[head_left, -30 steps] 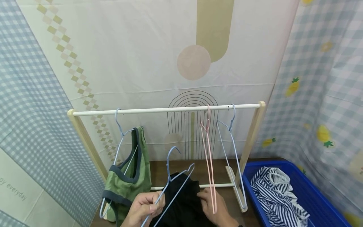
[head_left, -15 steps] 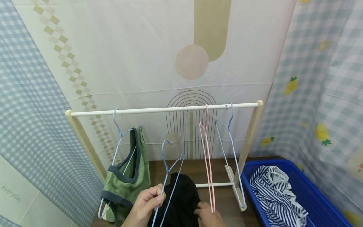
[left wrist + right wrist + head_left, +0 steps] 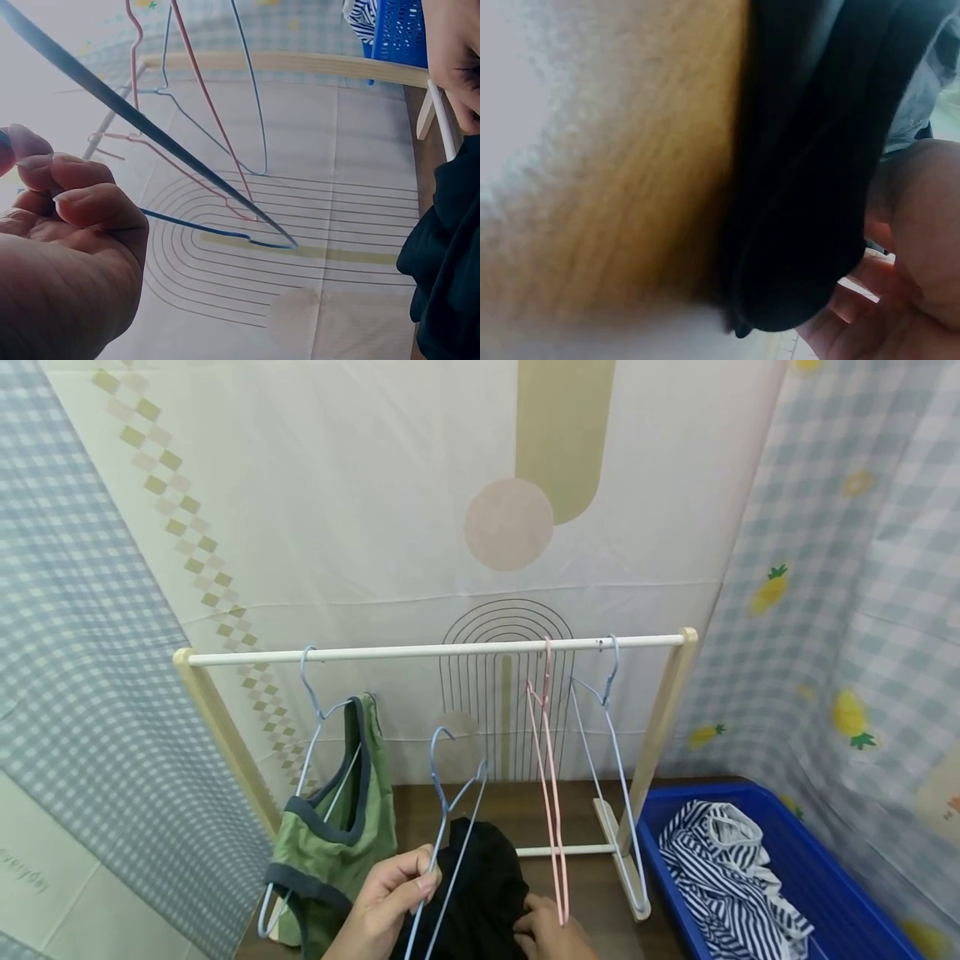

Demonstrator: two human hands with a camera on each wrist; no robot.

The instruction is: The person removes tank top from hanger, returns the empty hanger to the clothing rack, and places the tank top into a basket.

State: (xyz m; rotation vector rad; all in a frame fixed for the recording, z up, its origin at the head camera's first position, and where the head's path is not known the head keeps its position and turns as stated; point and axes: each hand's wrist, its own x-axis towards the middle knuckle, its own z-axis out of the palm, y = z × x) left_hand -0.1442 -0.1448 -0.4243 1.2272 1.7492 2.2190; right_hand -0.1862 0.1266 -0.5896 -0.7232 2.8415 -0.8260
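Observation:
My left hand [image 3: 392,893] pinches a blue clothes hanger [image 3: 433,768] between thumb and fingers, its hook pointing up, below the rail's height. In the left wrist view the hanger's wire [image 3: 172,146] runs slantwise past the curled fingers of my left hand [image 3: 75,255]. A bunched black garment [image 3: 487,877] sits behind and right of that hanger, its lower part out of frame. My right hand [image 3: 546,935] grips the garment's right side, partly behind a pink hanger. Close up in the right wrist view, black cloth [image 3: 810,202] covers part of my right hand [image 3: 922,255].
A white rail [image 3: 420,652] on wooden posts spans the scene. On it hang a green tank top [image 3: 375,827] at left, a pink hanger [image 3: 553,793] and another blue hanger [image 3: 617,760] at right. A blue basket [image 3: 840,893] holds a striped garment [image 3: 731,877].
The held hanger has moved slightly up and left and turned more upright. My right hand has moved lower with the black garment. Over the last half second almost nothing moves.

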